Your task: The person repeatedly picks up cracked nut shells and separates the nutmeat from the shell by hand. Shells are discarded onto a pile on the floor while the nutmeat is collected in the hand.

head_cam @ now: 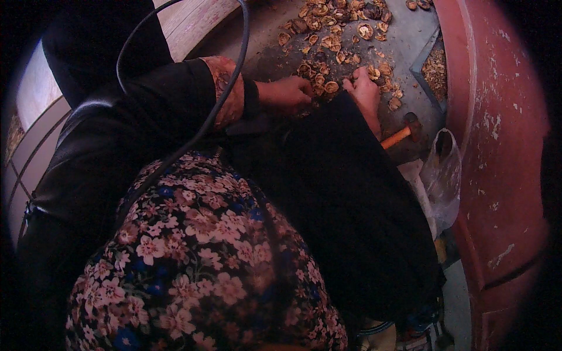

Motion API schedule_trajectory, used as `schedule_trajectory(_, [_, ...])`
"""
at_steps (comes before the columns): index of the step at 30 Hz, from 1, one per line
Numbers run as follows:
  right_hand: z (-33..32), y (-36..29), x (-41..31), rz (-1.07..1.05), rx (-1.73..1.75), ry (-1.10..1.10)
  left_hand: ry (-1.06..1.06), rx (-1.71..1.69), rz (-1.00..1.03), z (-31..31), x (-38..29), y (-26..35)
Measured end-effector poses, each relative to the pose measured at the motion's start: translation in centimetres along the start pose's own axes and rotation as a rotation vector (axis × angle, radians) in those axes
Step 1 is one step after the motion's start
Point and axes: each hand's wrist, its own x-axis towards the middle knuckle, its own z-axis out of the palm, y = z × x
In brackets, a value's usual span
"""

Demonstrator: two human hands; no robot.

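My left hand [287, 93] is low over the grey surface with its fingers curled inward. Its fingertips are beside several cracked walnut shells [324, 84]; whether anything is between them is hidden. Opposite it, my right hand [367, 93] has bent fingers drawn towards the thumb, close to more shell pieces [373, 72]. I cannot make out a thing in its grasp. A hammer [401, 135] with an orange handle and a dark head lies just below my right wrist, partly covered by the dark sleeve.
Broken walnut shells [329, 19] spread over the grey surface [406, 57] beyond the hands. At right, walnut fragments [434, 74] lie behind a grey edge, by a worn red panel [496, 131]. A clear plastic bag [443, 184] hangs near it. A black cable [228, 87] loops across the left arm.
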Motion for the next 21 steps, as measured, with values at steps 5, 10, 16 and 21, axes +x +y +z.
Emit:
schedule_trajectory(5, [0.0, 0.4, -0.2, -0.048, 0.099, -0.019, 0.089, -0.194, 0.047, -0.1, -0.1, 1.3])
schedule_trajectory(10, [0.2, 0.1, -0.5, -0.077, 0.106, -0.007, 0.117, -0.237, 0.038, -0.1, -0.1, 1.1])
schedule_trajectory(16, [0.1, 0.7, -0.8, -0.072, 0.203, -0.012, 0.128, -0.267, -0.016, -0.3, 0.0, 0.8])
schedule_trajectory(21, [0.2, 2.1, -1.1, -0.066, 0.356, 0.155, 0.098, -0.146, -0.002, -0.6, 0.5, -0.1])
